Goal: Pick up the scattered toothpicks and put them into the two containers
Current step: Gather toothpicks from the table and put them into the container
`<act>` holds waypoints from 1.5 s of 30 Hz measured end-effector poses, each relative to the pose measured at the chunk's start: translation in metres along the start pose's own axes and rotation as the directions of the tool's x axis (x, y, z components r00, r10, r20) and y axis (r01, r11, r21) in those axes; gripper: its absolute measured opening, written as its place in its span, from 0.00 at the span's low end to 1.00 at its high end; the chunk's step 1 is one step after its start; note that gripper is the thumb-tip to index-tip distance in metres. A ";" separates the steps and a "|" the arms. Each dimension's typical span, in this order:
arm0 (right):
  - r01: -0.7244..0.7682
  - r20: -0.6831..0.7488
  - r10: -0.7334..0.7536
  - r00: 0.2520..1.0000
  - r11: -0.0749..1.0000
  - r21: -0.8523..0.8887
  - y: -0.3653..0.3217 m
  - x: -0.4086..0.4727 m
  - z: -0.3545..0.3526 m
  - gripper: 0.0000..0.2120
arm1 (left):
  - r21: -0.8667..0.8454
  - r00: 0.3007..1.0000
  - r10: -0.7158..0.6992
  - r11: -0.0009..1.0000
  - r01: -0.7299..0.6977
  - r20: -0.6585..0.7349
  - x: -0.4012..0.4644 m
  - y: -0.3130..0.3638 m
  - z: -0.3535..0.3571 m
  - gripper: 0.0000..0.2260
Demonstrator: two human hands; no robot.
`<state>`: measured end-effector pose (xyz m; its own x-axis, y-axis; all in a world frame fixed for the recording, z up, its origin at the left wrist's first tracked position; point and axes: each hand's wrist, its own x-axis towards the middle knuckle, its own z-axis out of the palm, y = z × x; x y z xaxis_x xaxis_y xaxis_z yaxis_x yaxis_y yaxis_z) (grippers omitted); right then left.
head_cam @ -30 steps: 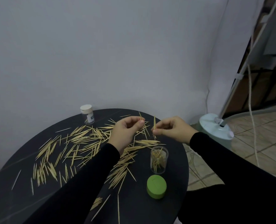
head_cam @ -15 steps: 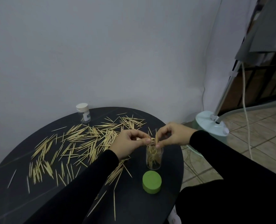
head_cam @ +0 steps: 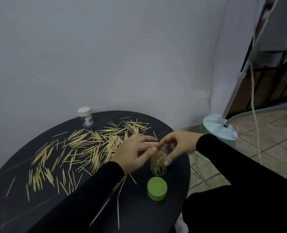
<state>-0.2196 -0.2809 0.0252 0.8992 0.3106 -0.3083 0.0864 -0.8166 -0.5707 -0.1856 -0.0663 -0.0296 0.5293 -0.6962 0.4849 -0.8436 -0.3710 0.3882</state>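
We worked at a round black table (head_cam: 139,216) standing against a pale wall. Loose toothpicks (head_cam: 89,145) lay scattered over its far and left parts, and a few long ones lay near the front edge. A small clear jar with a white cap (head_cam: 86,118) stood at the back, well apart from our hands. A green round lid (head_cam: 157,188) lay just in front of the open clear container (head_cam: 158,163), which already held many toothpicks standing inside. Our left hand (head_cam: 132,155) pinched a single toothpick (head_cam: 150,142), lying almost level, just above this container. Our right hand (head_cam: 178,146) hovered over the rim with the fingers loosely bent, and it hid part of the opening; we could not tell if it gripped anything. To the right, a pale lamp base (head_cam: 218,130) stood on the tiled floor.
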 end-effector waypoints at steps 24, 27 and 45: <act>-0.172 0.089 0.180 0.980 0.981 -0.095 0.003 0.014 -0.004 0.23 | -0.138 0.972 -0.177 0.978 0.156 -0.156 0.003 -0.014 0.000 0.21; -0.180 0.004 0.181 0.984 0.981 -0.070 0.005 0.021 -0.001 0.14 | -0.136 0.976 -0.197 0.974 0.183 -0.098 0.005 -0.016 0.002 0.16; -0.120 -0.260 0.048 0.965 0.956 -0.268 0.014 0.070 0.012 0.08 | 0.423 0.923 -0.381 0.846 0.324 0.057 0.011 -0.045 0.013 0.15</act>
<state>-0.1609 -0.2644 -0.0137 0.9828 0.1340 -0.1271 0.0898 -0.9481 -0.3050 -0.1427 -0.0650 -0.0523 0.8050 -0.5358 0.2546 -0.5808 -0.7992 0.1545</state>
